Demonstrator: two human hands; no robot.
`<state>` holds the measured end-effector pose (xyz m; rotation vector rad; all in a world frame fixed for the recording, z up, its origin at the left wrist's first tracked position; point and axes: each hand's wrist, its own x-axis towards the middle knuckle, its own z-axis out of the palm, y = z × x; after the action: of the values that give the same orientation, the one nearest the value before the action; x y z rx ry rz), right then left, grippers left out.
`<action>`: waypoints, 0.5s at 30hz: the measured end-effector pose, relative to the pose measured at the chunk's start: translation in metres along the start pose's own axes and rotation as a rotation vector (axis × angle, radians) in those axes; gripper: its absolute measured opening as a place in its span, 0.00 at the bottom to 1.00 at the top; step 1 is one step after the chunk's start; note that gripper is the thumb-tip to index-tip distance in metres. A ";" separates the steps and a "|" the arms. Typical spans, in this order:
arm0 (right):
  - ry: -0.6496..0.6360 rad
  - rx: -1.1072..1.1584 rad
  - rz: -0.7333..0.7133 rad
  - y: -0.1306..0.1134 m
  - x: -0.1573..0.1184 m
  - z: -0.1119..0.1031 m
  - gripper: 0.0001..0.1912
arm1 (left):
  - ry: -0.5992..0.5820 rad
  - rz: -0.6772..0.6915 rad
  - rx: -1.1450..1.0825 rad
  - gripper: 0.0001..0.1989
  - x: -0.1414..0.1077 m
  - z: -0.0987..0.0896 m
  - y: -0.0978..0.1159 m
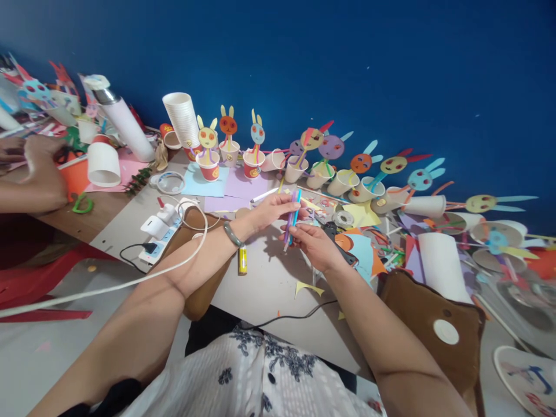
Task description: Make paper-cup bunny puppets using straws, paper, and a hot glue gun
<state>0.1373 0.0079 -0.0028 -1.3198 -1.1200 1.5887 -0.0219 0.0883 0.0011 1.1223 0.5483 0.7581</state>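
In the middle of the head view, a purple and a light-blue straw (293, 217) lie side by side, held nearly upright between my two hands. My left hand (277, 209) pinches them near the upper part, thumb towards me. Lower down, my right hand (310, 242) grips the same straws with thumb and fingers. Parts of the fingers behind the straws are hidden. A yellow battery-like cylinder (242, 260) lies on the table below my left wrist. A black-handled tool, perhaps a glue gun (345, 246), lies partly hidden beyond my right hand.
Paper cups with rabbit figures (209, 165) line the blue wall. A white power strip (163, 234) with plugs stands left; its white cable (130, 281) passes over my left forearm. A cup stack (180, 113) and white bottle (124, 124) stand behind. Another person's arm (32, 176) is far left.
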 end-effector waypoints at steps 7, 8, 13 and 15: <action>0.028 -0.011 -0.019 0.004 0.001 -0.001 0.23 | 0.012 0.023 0.041 0.26 -0.003 0.003 0.000; 0.039 -0.020 -0.030 0.004 0.001 -0.001 0.23 | 0.016 0.021 0.035 0.25 -0.003 0.004 0.000; 0.059 -0.062 -0.065 0.005 0.003 -0.001 0.24 | 0.055 -0.028 -0.026 0.22 -0.002 0.008 0.002; 0.059 -0.069 -0.074 0.005 0.004 -0.002 0.24 | 0.070 -0.039 -0.026 0.22 -0.003 0.009 0.003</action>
<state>0.1382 0.0102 -0.0085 -1.3452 -1.1829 1.4602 -0.0179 0.0813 0.0076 1.0611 0.6161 0.7710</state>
